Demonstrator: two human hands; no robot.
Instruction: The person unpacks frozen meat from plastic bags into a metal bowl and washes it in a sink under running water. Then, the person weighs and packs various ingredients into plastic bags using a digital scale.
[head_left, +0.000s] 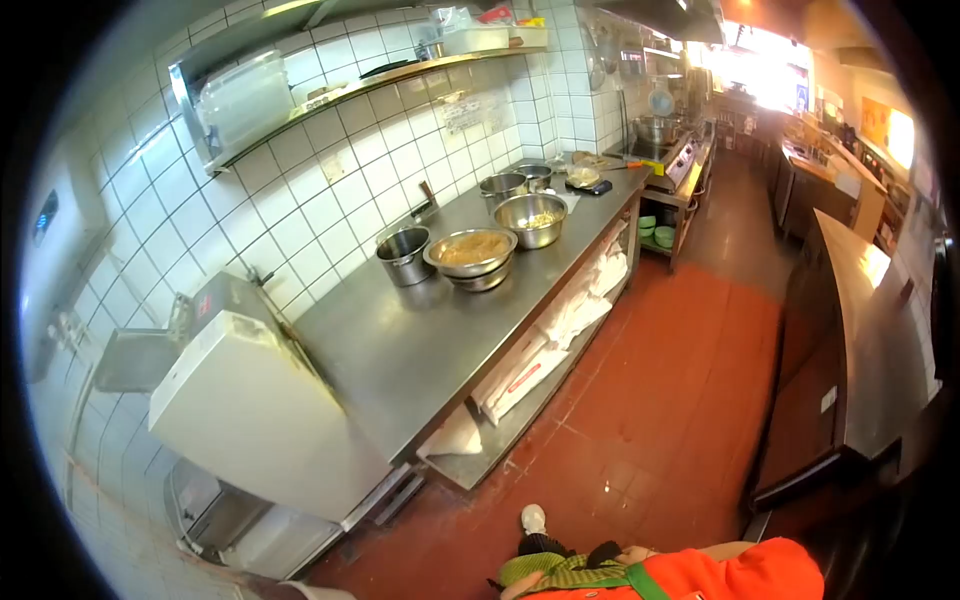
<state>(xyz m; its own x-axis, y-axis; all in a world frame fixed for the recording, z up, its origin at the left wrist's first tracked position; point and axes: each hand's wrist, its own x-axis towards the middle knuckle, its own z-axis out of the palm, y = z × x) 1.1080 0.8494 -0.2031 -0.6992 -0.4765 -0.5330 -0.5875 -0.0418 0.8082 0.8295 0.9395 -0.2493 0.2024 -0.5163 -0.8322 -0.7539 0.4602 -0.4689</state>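
At the bottom edge my right hand [635,554] rests by green checked cloth [575,573] and a dark piece of fabric at my waist. Its fingers are too small to make out. My left hand [524,584] shows only in part, against the same cloth; its fingers are not clear. An orange sleeve and a green strap lie beside them. Away from both hands, a steel counter [385,345] bears a bowl of brownish contents [470,250], a bowl with pale pieces [540,218] and several steel pots [404,256].
A large pale machine [260,410] stands at the counter's near end. White bags [525,385] lie on the shelf beneath. Dark cabinets [810,400] line the right side of the red floor [660,380]. A wall shelf [370,85] holds containers; a stove area lies farther back.
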